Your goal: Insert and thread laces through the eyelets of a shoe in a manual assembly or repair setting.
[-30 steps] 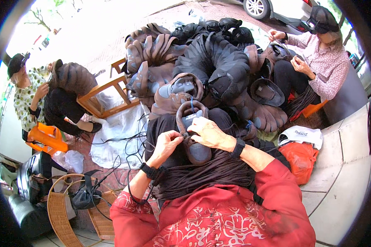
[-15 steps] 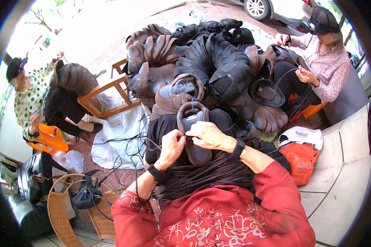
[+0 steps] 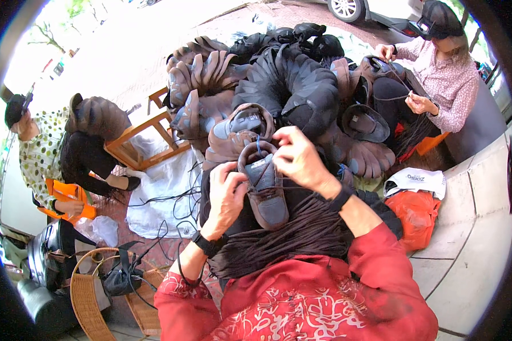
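A brown-grey shoe rests on my lap, toe toward me, with a blue tie at its collar. Dark shoelace crosses its tongue. At the shoe's left side, my left hand is closed, fingers bent, apparently pinching a lace strand. My right hand is raised by the collar's right side, thumb and fingers pinched together on lace; the thin strand is hard to make out there. A thick bundle of dark laces lies across my lap, below the shoe.
Nested brown shoes and black shoes are heaped ahead. A wooden stool frame and white sack lie left; an orange bag sits right. Two people sit either side, the right one handling a lace. A wicker chair stands nearer left.
My hands have separated from their meeting place over the shoe: the right rose toward the collar, the left shifted slightly left. The left-hand person's raised arm has dropped.
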`<state>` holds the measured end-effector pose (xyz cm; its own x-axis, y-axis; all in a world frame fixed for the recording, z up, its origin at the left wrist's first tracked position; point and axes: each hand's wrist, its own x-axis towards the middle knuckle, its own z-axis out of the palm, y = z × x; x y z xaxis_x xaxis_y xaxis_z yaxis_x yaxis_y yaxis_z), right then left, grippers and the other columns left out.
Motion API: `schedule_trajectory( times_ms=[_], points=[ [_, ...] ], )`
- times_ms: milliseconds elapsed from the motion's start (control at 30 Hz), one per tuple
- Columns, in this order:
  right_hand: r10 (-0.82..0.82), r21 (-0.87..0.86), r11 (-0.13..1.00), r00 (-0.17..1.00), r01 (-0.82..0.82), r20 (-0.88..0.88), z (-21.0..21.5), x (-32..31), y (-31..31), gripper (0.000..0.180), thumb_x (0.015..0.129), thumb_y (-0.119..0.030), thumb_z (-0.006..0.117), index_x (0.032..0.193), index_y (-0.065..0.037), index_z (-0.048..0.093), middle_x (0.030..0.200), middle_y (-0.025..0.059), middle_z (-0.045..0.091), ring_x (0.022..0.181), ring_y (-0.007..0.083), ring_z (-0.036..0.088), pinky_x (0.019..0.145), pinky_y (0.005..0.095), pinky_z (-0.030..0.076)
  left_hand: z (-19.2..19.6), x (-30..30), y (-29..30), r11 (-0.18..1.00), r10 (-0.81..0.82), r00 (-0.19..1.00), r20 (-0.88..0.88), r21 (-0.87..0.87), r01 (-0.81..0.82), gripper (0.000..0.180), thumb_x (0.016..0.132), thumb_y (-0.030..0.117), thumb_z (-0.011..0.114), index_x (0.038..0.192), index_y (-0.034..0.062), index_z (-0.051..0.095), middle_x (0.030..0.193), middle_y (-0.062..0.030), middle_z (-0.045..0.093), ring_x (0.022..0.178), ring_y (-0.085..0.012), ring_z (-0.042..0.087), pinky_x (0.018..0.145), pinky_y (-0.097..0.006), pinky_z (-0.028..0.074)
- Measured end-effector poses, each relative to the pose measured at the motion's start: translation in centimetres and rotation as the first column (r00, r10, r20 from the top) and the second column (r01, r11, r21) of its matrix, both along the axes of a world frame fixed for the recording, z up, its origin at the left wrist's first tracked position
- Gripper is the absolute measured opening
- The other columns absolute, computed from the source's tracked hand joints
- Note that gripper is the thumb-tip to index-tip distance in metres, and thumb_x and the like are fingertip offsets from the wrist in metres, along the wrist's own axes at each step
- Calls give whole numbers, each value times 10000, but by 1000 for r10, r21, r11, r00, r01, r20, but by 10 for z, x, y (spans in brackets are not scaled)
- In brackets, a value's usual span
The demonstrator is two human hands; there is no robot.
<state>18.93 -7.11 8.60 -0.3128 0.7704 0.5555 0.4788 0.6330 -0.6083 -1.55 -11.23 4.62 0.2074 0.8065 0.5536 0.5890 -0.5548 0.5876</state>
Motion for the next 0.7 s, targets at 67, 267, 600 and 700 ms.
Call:
schedule_trajectory(
  times_ms=[67,267,600,700],
  points=[
    [-140,-403,914,963,37,-229,3,20,8,114,695,-113,653,692,-1,634,961,90,545,869,174,542,736,289,436,16,16,5,981,-123,981,-152,131,143,217,643,-12,626,841,67,584,986,-124,509,932,-313,463,778,-364,401],
    [-102,-745,566,866,-355,-490,-28,18,3,146,863,-212,493,852,-69,518,631,19,541,486,102,526,414,217,423,-17,48,16,977,-99,927,-361,143,160,116,681,57,590,796,75,597,728,-62,481,754,-247,477,651,-347,403],
    [-224,-733,423,722,-533,-654,-63,15,-3,198,882,-292,446,826,-103,448,647,27,500,516,158,540,500,288,478,-26,53,26,989,-143,973,-182,5,147,144,654,83,646,791,79,603,762,-76,529,794,-268,516,698,-355,416],
    [-263,-733,450,708,-510,-655,-63,7,-8,230,875,-316,421,787,-107,462,620,13,495,481,132,535,449,282,476,-36,48,27,979,-203,964,-173,-47,198,121,652,86,640,760,81,586,746,-73,512,793,-274,515,695,-361,412]
  ],
)
